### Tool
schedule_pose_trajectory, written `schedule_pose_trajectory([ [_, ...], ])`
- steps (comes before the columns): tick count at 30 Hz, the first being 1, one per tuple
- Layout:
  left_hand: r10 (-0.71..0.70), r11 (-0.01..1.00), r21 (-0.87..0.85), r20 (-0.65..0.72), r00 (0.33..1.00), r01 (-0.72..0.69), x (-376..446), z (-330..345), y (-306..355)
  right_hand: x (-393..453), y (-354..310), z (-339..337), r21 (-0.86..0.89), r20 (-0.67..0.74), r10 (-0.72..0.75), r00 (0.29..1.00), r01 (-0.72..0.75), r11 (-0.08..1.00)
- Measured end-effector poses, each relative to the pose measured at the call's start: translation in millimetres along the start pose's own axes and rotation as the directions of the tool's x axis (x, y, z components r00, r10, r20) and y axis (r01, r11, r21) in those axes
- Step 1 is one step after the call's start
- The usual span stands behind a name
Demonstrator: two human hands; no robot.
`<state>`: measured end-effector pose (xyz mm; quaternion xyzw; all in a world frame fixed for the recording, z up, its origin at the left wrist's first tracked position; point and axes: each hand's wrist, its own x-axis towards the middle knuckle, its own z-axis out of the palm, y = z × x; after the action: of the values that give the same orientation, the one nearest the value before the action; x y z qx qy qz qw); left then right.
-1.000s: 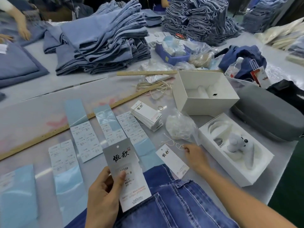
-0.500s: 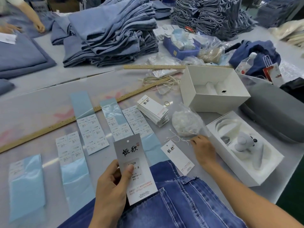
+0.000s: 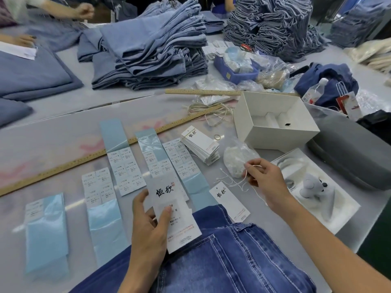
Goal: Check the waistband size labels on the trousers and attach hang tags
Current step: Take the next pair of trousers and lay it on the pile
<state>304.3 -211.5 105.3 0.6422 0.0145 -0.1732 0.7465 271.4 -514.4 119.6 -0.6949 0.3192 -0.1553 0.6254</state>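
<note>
A pair of dark blue jeans (image 3: pixel 228 261) lies at the near edge of the table. My left hand (image 3: pixel 150 227) grips a white hang tag (image 3: pixel 175 214) above the jeans, thumb pressed on its face. My right hand (image 3: pixel 266 180) pinches a thin white string (image 3: pixel 239 183) lifted beside a clear bag of strings (image 3: pixel 237 159). A second hang tag (image 3: pixel 229 200) lies flat between my hands, touching the jeans. A stack of hang tags (image 3: pixel 201 144) sits farther back. Sheets of size stickers (image 3: pixel 124 170) on light blue backing lie to the left.
Two wooden rulers (image 3: pixel 63 166) cross the table. An open white box (image 3: pixel 273 121) and a white tray holding a controller (image 3: pixel 313 187) sit at the right, beside a grey case (image 3: pixel 355 155). Stacks of folded jeans (image 3: pixel 152 49) fill the back. Another person's hands (image 3: pixel 84 10) work at far left.
My right hand has risen from the table beside the loose tag and now pinches a string pulled up from the bag. My left hand still holds its tag.
</note>
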Motion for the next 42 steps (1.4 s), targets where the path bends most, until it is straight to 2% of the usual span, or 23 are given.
schedule_pose_trajectory([
  [3,0.032,0.999,-0.024,0.002,0.999,-0.032,-6,-2,7,-45,-47,18,0.188,0.167,-0.049,0.985,0.017,0.982],
  [5,0.106,0.991,0.075,0.041,0.994,-0.109,-15,-1,9,-76,-73,30,0.263,0.298,-0.084,0.951,0.002,0.965],
  [7,0.126,0.98,0.146,0.076,0.989,-0.136,-28,1,8,-102,-92,40,0.296,0.412,-0.115,0.904,-0.014,0.955],
  [10,0.105,0.986,0.117,0.099,0.99,-0.117,-49,1,12,-132,-107,54,0.294,0.485,-0.124,0.865,-0.028,0.955],
  [16,0.091,0.993,-0.09,0.128,0.988,-0.08,-82,-8,25,-169,-92,70,0.215,0.514,-0.032,0.857,-0.092,0.972],
  [21,0.143,0.989,-0.053,0.12,0.982,-0.137,-92,-13,30,-193,-78,65,0.03,0.557,0.002,0.83,-0.022,0.999],
  [27,0.137,0.981,-0.152,0.092,0.986,-0.122,-95,-10,32,-204,-80,56,-0.085,0.52,-0.012,0.854,0.065,0.994],
  [31,0.153,0.978,-0.156,0.104,0.983,-0.136,-98,-11,32,-210,-74,53,-0.286,0.51,-0.049,0.859,0.223,0.932],
  [33,0.172,0.976,-0.148,0.079,0.982,-0.159,-99,-12,31,-215,-72,53,-0.388,0.551,-0.088,0.83,0.349,0.853],
  [35,0.179,0.974,-0.146,0.037,0.983,-0.172,-99,-13,29,-218,-71,55,-0.455,0.54,-0.193,0.819,0.477,0.752],
  [38,0.285,0.958,-0.038,-0.02,0.958,-0.286,-100,-14,25,-225,-74,63,-0.474,0.384,-0.45,0.806,0.591,0.653],
  [40,0.432,0.899,0.081,-0.009,0.902,-0.43,-102,-13,22,-229,-75,75,-0.444,0.328,-0.499,0.802,0.597,0.668],
  [42,0.574,0.802,0.177,0.033,0.818,-0.57,-102,-12,21,-233,-74,88,-0.426,0.314,-0.472,0.824,0.567,0.705],
])
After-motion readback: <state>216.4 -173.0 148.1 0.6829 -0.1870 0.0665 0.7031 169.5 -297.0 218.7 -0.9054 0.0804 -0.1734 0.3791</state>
